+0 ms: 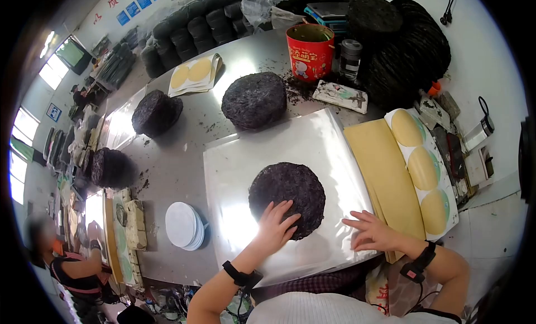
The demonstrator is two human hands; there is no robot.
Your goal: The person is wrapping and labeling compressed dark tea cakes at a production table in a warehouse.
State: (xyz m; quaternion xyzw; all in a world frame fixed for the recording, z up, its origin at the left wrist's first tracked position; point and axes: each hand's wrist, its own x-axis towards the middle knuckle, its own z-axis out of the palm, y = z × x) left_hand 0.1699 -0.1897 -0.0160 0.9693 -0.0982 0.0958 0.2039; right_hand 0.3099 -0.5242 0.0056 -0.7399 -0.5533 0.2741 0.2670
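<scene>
A dark, rough round pressed cake (301, 190) lies flat on a stack of clear plastic sheets (229, 167). My left hand (273, 229) rests on the cake's lower part, fingers spread and not gripping. To the right, my right hand (371, 233) is open, with its fingertips over the right edge of the plastic sheets. Beside it are sheets of yellow-brown paper (385, 179). A strip of round yellow stickers (422, 167) runs along their right side. Each wrist wears a black band.
Behind the sheets stand more dark stacks of cakes (254, 100). A red bucket (310, 53), a dark jar (350, 58) and a white phone-like case (340, 96) sit farther back. White round discs (181, 223) are stacked at left. Another person (78, 268) works at far left.
</scene>
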